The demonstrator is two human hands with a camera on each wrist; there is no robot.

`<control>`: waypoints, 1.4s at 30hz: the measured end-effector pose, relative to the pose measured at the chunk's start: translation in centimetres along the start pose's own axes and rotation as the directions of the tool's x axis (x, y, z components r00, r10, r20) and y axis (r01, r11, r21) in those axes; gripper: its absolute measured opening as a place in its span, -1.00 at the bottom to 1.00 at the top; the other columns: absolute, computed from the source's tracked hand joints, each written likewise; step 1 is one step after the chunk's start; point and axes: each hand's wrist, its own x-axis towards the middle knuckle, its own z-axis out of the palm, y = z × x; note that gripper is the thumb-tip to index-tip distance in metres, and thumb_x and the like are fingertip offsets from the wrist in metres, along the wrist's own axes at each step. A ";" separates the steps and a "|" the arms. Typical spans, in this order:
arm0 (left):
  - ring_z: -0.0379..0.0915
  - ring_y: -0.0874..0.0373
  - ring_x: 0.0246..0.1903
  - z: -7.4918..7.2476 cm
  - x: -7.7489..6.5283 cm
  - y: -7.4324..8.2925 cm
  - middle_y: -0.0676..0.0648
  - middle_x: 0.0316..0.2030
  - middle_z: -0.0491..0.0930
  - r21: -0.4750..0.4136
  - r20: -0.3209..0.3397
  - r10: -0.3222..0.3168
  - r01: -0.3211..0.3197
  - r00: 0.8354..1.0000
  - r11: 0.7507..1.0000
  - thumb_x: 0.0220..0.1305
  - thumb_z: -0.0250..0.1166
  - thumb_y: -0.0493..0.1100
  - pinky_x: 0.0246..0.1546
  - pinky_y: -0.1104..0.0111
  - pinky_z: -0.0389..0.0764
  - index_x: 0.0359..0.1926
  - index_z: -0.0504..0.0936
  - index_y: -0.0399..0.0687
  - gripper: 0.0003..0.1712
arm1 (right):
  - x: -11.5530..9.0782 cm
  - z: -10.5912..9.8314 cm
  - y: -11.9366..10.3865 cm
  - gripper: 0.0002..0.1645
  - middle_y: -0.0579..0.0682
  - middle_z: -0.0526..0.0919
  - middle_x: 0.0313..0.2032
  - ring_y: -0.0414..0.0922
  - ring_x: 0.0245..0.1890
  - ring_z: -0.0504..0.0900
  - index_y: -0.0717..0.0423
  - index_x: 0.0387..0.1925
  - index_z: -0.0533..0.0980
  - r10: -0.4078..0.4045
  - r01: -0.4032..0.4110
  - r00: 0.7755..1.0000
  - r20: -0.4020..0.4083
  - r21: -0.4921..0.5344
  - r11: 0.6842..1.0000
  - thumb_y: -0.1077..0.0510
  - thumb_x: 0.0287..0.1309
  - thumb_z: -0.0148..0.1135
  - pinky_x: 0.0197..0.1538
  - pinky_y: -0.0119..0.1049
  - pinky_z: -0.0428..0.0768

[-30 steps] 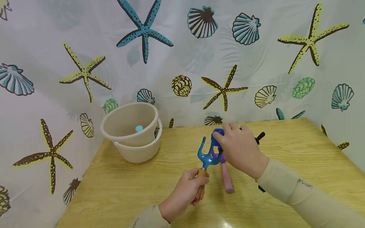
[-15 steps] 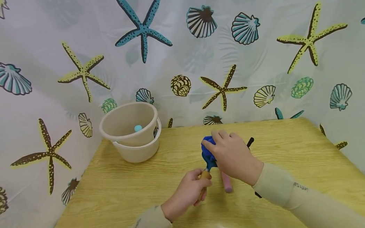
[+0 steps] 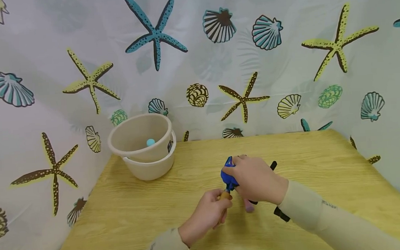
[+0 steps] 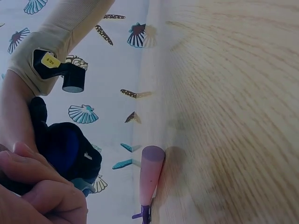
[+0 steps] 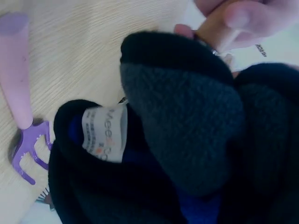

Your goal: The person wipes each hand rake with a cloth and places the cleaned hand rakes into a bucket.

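My left hand (image 3: 208, 208) grips the wooden handle (image 3: 225, 195) of a small garden hand fork with a blue metal head. My right hand (image 3: 258, 178) holds a blue fleece cloth (image 3: 228, 175) wrapped over that head, so most of the tines are covered. Black fleece edging and a white label (image 5: 105, 133) show on the cloth in the right wrist view; a black end (image 3: 273, 165) sticks out past the right hand. Below the hands, a second hand fork with a pink handle (image 4: 152, 175) and purple tines (image 5: 32, 147) lies on the table.
A beige bucket (image 3: 151, 170) with a white carrying handle stands at the back left of the wooden table (image 3: 140, 220). Inside it shows a light blue round thing (image 3: 150, 142). A curtain (image 3: 196, 56) printed with starfish and shells hangs behind.
My right hand has moved left and toward me, bringing the cloth from beside the fork's tines down over its blue head. My left hand keeps its grip, almost in place.
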 end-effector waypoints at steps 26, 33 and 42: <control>0.14 0.28 -0.87 0.3 -0.7 0.8 0.05 -0.85 0.34 0.046 -0.025 0.007 -0.006 1.000 0.999 0.16 0.12 -0.26 -0.92 0.52 0.12 -0.12 0.51 -0.30 -0.74 | 0.5 0.8 0.3 -0.53 0.20 0.52 -0.37 0.05 -0.41 0.43 0.13 -0.17 0.59 0.079 -0.176 0.941 -0.329 -0.274 0.946 -0.05 -0.09 0.45 -0.49 -0.09 0.61; 0.16 0.27 -0.88 0.6 -0.6 0.5 0.05 -0.85 0.34 0.063 -0.009 0.002 -0.001 1.000 0.998 0.18 0.12 -0.28 -0.90 0.52 0.14 -0.14 0.50 -0.29 -0.77 | 0.1 0.9 0.9 -0.53 0.17 0.56 -0.34 0.08 -0.32 0.49 0.02 -0.15 0.64 0.095 -0.138 0.969 -0.227 -0.181 0.974 0.01 -0.20 0.49 -0.46 -0.05 0.65; 0.21 0.25 -0.83 0.6 -0.4 0.3 0.04 -0.80 0.34 0.081 -0.023 0.022 -0.020 0.999 0.997 0.17 0.11 -0.29 -0.83 0.49 0.19 -0.12 0.50 -0.30 -0.75 | -0.6 0.6 0.6 -0.60 0.14 0.60 -0.29 0.03 -0.28 0.51 -0.06 -0.17 0.67 0.010 -0.030 0.979 -0.204 -0.095 0.995 0.10 -0.20 0.47 -0.40 -0.03 0.66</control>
